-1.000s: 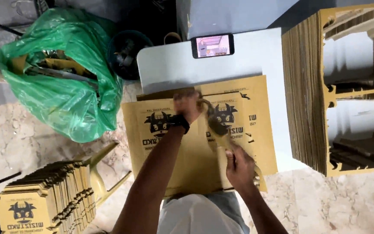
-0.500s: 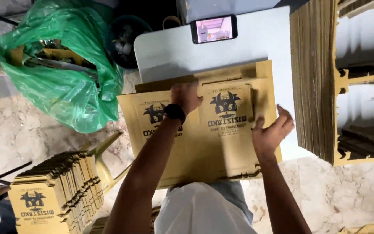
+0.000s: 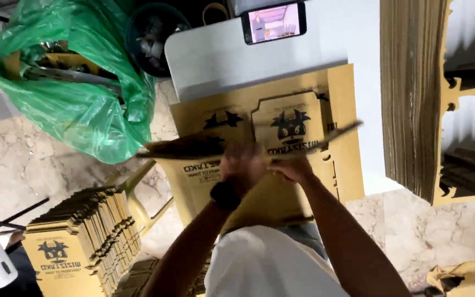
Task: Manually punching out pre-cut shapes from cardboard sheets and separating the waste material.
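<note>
White table (image 3: 204, 60), phone (image 3: 274, 22), cardboard blanks (image 3: 347, 121)

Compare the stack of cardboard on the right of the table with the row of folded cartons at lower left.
The stack of flat sheets is tall and rests on the white table; the row of folded cartons is lower and sits below table level. The stack shows only plain brown edges; the row's front carton shows a black printed figure. Both are yellow-brown cardboard, like the blurred piece that the left hand and right hand hold.

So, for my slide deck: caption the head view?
Both hands lift a flat printed cardboard blank over the white table.
</note>
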